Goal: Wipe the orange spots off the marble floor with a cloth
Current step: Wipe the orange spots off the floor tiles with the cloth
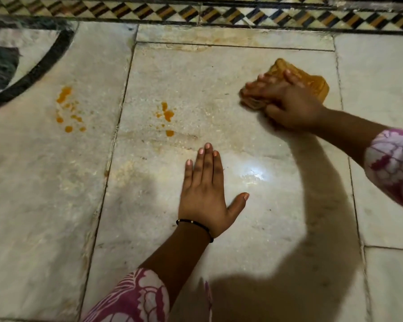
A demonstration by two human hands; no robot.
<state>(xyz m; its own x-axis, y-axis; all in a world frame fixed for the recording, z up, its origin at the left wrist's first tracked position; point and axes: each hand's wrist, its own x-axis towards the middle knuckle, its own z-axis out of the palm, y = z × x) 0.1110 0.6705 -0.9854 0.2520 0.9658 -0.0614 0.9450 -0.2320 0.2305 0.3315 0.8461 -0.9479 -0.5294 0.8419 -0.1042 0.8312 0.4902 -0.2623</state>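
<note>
My right hand presses a folded orange-brown cloth onto the marble floor at the upper right of the big middle slab. The hand is blurred. My left hand lies flat on the same slab, palm down, fingers together, thumb out, holding nothing. A cluster of orange spots sits on that slab, above and left of my left hand. A second cluster of orange spots marks the slab to the left.
A patterned mosaic border runs along the far edge. A curved black inlay and a dark shape fill the upper left corner. My shadow covers the floor at the lower right. A bright light reflection sits right of my left hand.
</note>
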